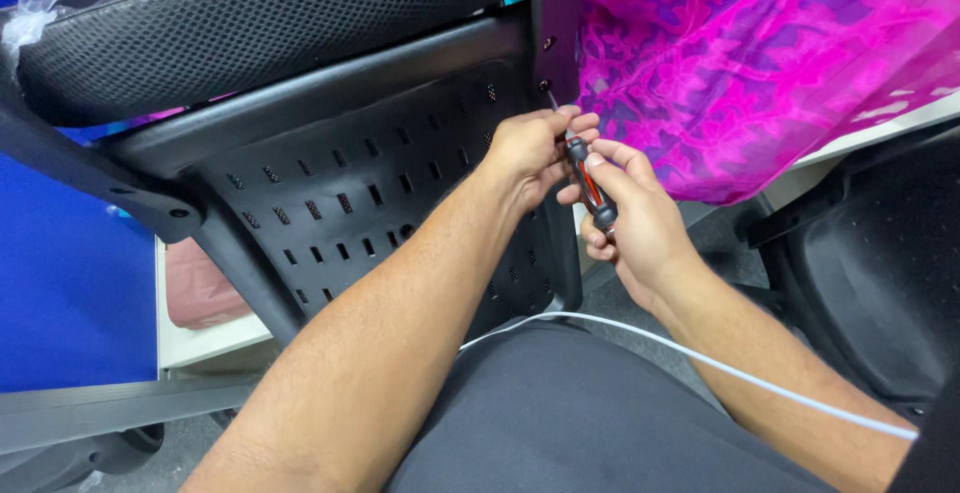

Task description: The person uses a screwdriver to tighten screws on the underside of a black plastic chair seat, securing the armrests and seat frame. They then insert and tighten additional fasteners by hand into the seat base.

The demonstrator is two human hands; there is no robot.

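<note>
Right hand (640, 218) gripping black-and-red screwdriver (590, 185), tip at chair frame (556, 23)

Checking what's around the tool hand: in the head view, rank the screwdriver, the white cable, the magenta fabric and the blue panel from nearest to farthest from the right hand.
From the right hand:
1. Screwdriver, red and black, held in its fingers.
2. Magenta fabric, just above and to its right.
3. White cable, below, across the lap; close to the fabric's rank, hard to call.
4. Blue panel, far left.

The screwdriver (590, 185) tip is hidden behind the left hand's fingers (570, 125).
</note>
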